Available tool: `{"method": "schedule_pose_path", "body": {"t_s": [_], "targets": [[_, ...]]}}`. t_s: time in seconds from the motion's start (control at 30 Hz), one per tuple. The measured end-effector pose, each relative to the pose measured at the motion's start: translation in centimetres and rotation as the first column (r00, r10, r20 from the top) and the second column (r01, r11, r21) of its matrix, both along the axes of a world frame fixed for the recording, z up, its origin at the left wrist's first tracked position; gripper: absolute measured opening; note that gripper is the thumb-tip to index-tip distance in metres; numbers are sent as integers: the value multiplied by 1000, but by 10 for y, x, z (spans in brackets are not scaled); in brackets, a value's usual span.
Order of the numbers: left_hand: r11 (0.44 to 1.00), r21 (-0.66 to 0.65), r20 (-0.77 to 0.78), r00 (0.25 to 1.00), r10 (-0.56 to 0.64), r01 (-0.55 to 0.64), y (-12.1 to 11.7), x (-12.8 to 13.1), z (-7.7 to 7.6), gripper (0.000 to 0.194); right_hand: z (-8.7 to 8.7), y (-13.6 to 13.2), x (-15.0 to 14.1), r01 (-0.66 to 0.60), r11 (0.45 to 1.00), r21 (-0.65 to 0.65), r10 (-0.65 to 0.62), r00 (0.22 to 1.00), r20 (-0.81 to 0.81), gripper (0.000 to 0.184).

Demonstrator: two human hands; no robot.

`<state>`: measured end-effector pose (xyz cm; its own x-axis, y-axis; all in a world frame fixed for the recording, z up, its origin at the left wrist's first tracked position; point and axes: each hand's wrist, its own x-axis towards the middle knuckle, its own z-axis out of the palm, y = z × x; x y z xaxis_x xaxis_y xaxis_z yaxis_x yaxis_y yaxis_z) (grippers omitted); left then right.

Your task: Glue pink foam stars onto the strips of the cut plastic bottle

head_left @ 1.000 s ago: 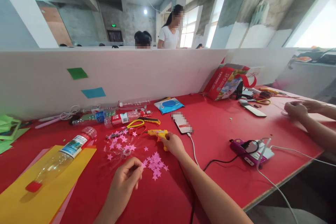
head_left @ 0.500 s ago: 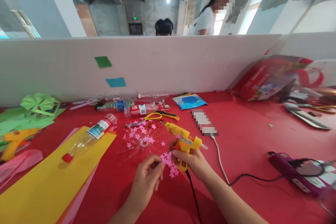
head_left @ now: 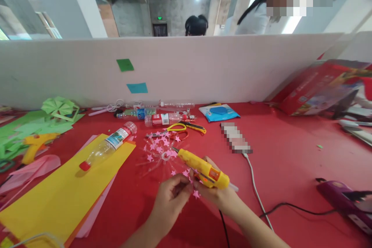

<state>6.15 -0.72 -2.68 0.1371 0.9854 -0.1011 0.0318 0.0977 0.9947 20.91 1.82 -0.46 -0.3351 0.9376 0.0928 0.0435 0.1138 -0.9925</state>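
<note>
In the head view my right hand (head_left: 216,190) is wrapped round a yellow hot glue gun (head_left: 200,164), whose nozzle points up and left. A clear glue stick pokes out of its back. My left hand (head_left: 176,193) is closed in a pinch just left of the glue gun; whatever lies between its fingertips is hidden. Around and behind the fingertips lie loose pink paper stars (head_left: 196,194), partly covered by my hands. Beyond them rests a clear plastic piece cut into splayed strips (head_left: 165,156), dotted with pink stars, near the nozzle.
Scissors (head_left: 176,127), a utility knife (head_left: 196,127), bottles (head_left: 162,119) and a wipes pack (head_left: 220,112) lie along the back. Left are a bottle (head_left: 109,144) on yellow paper (head_left: 66,186) and another glue gun (head_left: 36,145). A phone (head_left: 236,138) and power strip (head_left: 343,201) are right.
The glue gun has tilted flatter, its nozzle now lower and nearer the clear strip piece. My left fingertips have come closer to the right hand. The view has shifted, and a person behind the partition has moved right.
</note>
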Motion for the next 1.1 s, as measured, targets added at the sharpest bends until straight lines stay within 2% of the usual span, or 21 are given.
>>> {"method": "schedule_pose_path", "body": {"t_s": [0.13,0.2,0.37,0.5,0.63,0.83,1.1], "targets": [[1000,-11,12,1000,23,-22,0,0,-3,19,0,1,-2,24,1000,14,-23,999,-46,15],[999,18,7,999,52,-52,0,-3,0,19,-1,3,0,55,998,-24,-57,996,-69,17],[965,95,1,969,246,-245,4,-15,14,25,4,4,7,17,972,-233,-44,993,-113,34],[911,172,4,925,379,-374,10,-27,20,19,1,-1,9,25,973,-231,-48,994,-97,42],[875,305,-117,897,426,-376,12,-34,21,19,-12,-8,10,58,976,-211,-69,997,-42,50],[858,376,-198,874,443,-350,12,-33,23,21,-16,-9,7,70,997,-33,-71,997,-12,43],[854,373,-200,868,455,-362,12,-32,23,21,-16,-6,4,67,995,-70,-67,998,9,47]]}}
